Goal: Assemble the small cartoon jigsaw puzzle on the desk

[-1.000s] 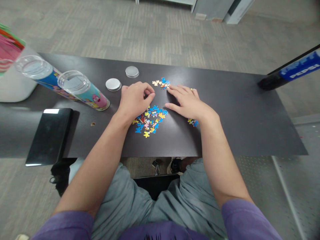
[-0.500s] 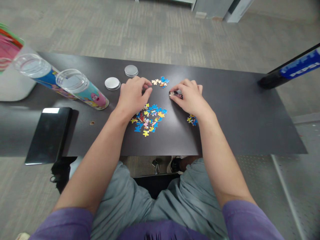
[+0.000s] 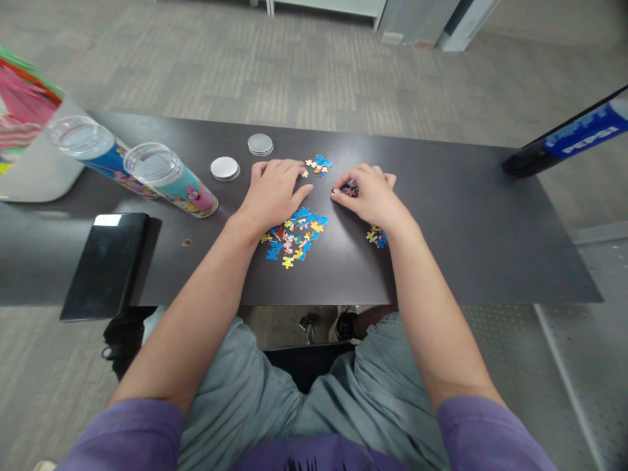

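Observation:
Reaching over the desk, my left hand (image 3: 275, 193) has its fingers stretched and its thumb apart. Its fingertips lie beside a small pale puzzle piece (image 3: 305, 173), at the edge of a little cluster of puzzle pieces (image 3: 321, 165). Under and below that hand spreads a larger pile of blue, yellow and pink puzzle pieces (image 3: 294, 239). My right hand (image 3: 370, 193) pinches a puzzle piece (image 3: 335, 191) between thumb and forefinger; more pieces show beneath its curved fingers. Another small group of pieces (image 3: 376, 237) lies by the right wrist, partly covered by it.
Two clear-topped printed tubes (image 3: 171, 180) (image 3: 105, 157) stand at the left, near a white container (image 3: 44, 170). Round silver lids (image 3: 225, 168) (image 3: 260, 144) lie behind my left hand. A black tablet-like device (image 3: 105, 265) overhangs the front edge. A Pepsi bottle (image 3: 569, 140) stands at the right.
My left hand has shifted slightly right, and its curled fingers have straightened toward the far cluster. The right hand keeps its pinch in nearly the same place. The view has moved a little.

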Demonstrator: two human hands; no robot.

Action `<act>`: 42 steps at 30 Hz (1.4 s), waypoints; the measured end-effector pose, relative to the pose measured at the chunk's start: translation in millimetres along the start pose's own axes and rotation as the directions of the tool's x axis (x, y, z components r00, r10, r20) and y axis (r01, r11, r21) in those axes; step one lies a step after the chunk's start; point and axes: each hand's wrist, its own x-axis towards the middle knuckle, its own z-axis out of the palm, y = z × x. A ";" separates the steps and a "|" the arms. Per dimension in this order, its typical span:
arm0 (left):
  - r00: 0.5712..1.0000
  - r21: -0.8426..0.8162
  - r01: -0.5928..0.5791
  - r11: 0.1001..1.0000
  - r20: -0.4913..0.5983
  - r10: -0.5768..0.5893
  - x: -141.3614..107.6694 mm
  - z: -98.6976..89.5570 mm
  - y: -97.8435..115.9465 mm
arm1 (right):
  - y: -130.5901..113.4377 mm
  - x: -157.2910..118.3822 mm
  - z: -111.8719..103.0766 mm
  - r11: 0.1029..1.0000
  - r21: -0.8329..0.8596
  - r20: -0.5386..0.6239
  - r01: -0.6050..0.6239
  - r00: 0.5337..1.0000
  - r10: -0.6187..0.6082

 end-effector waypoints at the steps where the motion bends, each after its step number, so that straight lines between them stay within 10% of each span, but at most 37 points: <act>1: 1.000 -0.006 0.011 1.000 -0.025 -0.011 0.4 -1.2 1.1 | -1.6 -0.6 -0.4 1.000 0.003 0.010 0.006 1.000 -0.006; 12: 0.986 -0.024 0.098 0.995 -0.133 -0.100 6.2 5.6 10.0 | -9.5 -7.6 -19.9 0.954 0.123 0.229 0.274 0.927 -0.296; 19: 0.989 -0.213 0.096 0.972 -0.089 -0.117 7.3 2.0 7.9 | -4.0 -9.8 -31.9 0.983 0.053 0.097 0.174 0.979 -0.179; 29: 0.999 -0.139 -0.032 0.990 -0.003 0.032 -15.5 -12.3 11.0 | -7.7 55.8 -16.7 0.984 -0.082 0.088 0.155 0.985 -0.148; 42: 0.999 -0.069 0.045 0.997 0.017 -0.044 38.5 -1.3 -9.6 | 13.5 42.6 -26.9 0.983 0.027 0.205 0.182 0.961 -0.184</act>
